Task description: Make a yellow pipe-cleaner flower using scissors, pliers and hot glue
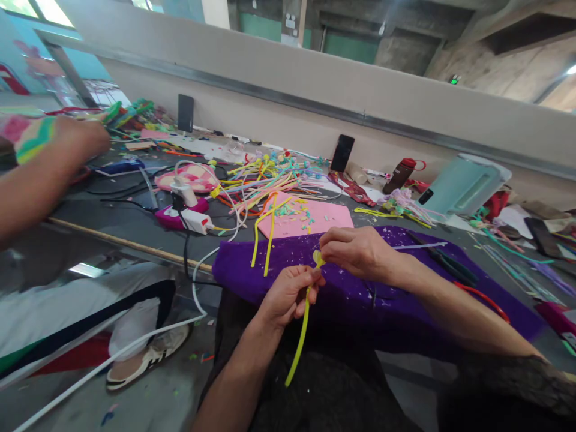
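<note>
A yellow pipe cleaner hangs down from my left hand, which pinches it close to its upper end. That upper end is bent into a small yellow loop. My right hand has its fingers closed on this looped part, just above and to the right of my left hand. Both hands are above a purple cloth scattered with pale bits. Behind them lies a pink foam sheet with small cut pieces and an orange and yellow pipe cleaner bent across its left edge.
A heap of colourful pipe cleaners lies behind the sheet. Pliers with red handles rest on the cloth at right. A power strip with white cables sits left. Phones lean on the partition. Another person's arm reaches in at far left.
</note>
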`<state>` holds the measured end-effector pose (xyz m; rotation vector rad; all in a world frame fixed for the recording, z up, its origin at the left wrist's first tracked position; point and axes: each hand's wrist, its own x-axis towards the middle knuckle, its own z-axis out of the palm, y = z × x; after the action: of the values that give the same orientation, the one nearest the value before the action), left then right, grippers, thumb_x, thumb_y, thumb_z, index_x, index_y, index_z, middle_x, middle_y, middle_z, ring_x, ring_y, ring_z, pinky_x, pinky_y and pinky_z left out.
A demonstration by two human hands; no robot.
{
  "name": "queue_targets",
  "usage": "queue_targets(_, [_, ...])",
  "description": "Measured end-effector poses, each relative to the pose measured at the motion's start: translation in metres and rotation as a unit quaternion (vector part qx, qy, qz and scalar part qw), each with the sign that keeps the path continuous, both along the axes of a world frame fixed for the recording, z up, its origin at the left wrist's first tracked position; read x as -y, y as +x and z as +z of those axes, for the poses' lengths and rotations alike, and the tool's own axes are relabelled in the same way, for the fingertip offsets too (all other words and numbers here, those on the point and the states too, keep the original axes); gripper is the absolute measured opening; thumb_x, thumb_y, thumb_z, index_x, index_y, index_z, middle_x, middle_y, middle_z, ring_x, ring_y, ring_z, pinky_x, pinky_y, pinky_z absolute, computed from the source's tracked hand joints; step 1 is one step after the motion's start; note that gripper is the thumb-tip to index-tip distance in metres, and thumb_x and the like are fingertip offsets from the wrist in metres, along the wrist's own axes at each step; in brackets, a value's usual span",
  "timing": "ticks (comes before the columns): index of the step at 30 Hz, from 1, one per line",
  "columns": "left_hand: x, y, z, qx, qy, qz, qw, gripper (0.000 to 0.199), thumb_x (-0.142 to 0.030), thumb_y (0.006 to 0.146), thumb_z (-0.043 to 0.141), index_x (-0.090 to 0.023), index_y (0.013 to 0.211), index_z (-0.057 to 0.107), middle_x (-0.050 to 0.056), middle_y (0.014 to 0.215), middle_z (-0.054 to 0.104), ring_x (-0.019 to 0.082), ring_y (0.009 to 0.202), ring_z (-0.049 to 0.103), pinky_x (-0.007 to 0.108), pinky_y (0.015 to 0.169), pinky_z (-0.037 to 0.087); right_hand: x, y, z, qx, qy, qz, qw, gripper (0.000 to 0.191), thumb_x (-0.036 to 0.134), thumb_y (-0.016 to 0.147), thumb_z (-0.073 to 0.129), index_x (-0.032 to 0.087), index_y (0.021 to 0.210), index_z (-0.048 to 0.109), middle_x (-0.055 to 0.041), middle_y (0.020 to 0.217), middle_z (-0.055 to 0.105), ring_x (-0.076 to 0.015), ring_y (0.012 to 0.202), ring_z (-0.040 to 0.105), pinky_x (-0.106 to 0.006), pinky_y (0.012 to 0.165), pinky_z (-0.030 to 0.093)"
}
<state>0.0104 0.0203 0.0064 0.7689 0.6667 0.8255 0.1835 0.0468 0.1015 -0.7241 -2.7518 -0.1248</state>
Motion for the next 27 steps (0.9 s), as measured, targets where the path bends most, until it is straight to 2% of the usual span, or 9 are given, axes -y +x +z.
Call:
queue_targets(10, [-0.001,0.0,-0.003,0.004,0.002,0.0,1.0,0.025,-0.035,0.071,0.063,-0.011,0.066,0.06,-0.002,0.039,0.053,0.002,0.021,0.034,0.013,0.022,0.017,0.003,-0.004,0.006,0.074,0.042,-0.01,0.996,0.02,0.01,0.087,0.041,0.017,0.085,0.06,-0.004,0.091,0.061,-0.0105,0.07,0.055,-0.023,0.052,0.035])
queue_targets(18, [-0.001,0.0,-0.003,0.004,0.002,0.002,1.0,0.025,-0.034,0.072,0.063,-0.01,0.066,0.06,-0.003,0.039,0.052,0.002,0.021,0.034,0.012,0.022,0.017,0.003,-0.007,0.009,0.124,0.055,-0.018,0.991,0.017,0.007,0.082,0.046,0.016,0.087,0.059,-0.0044,0.09,0.061,-0.0114,0.069,0.054,-0.024,0.051,0.034])
queue_targets(27, [-0.003,0.001,-0.01,0.013,0.011,0.002,1.0,0.026,-0.034,0.073,0.062,-0.01,0.067,0.06,-0.003,0.039,0.051,0.002,0.021,0.034,0.012,0.022,0.018,0.006,-0.012,0.015,0.169,0.077,-0.02,0.982,0.014,0.01,0.082,0.048,0.015,0.088,0.06,-0.0051,0.09,0.062,-0.0131,0.072,0.057,-0.025,0.053,0.037])
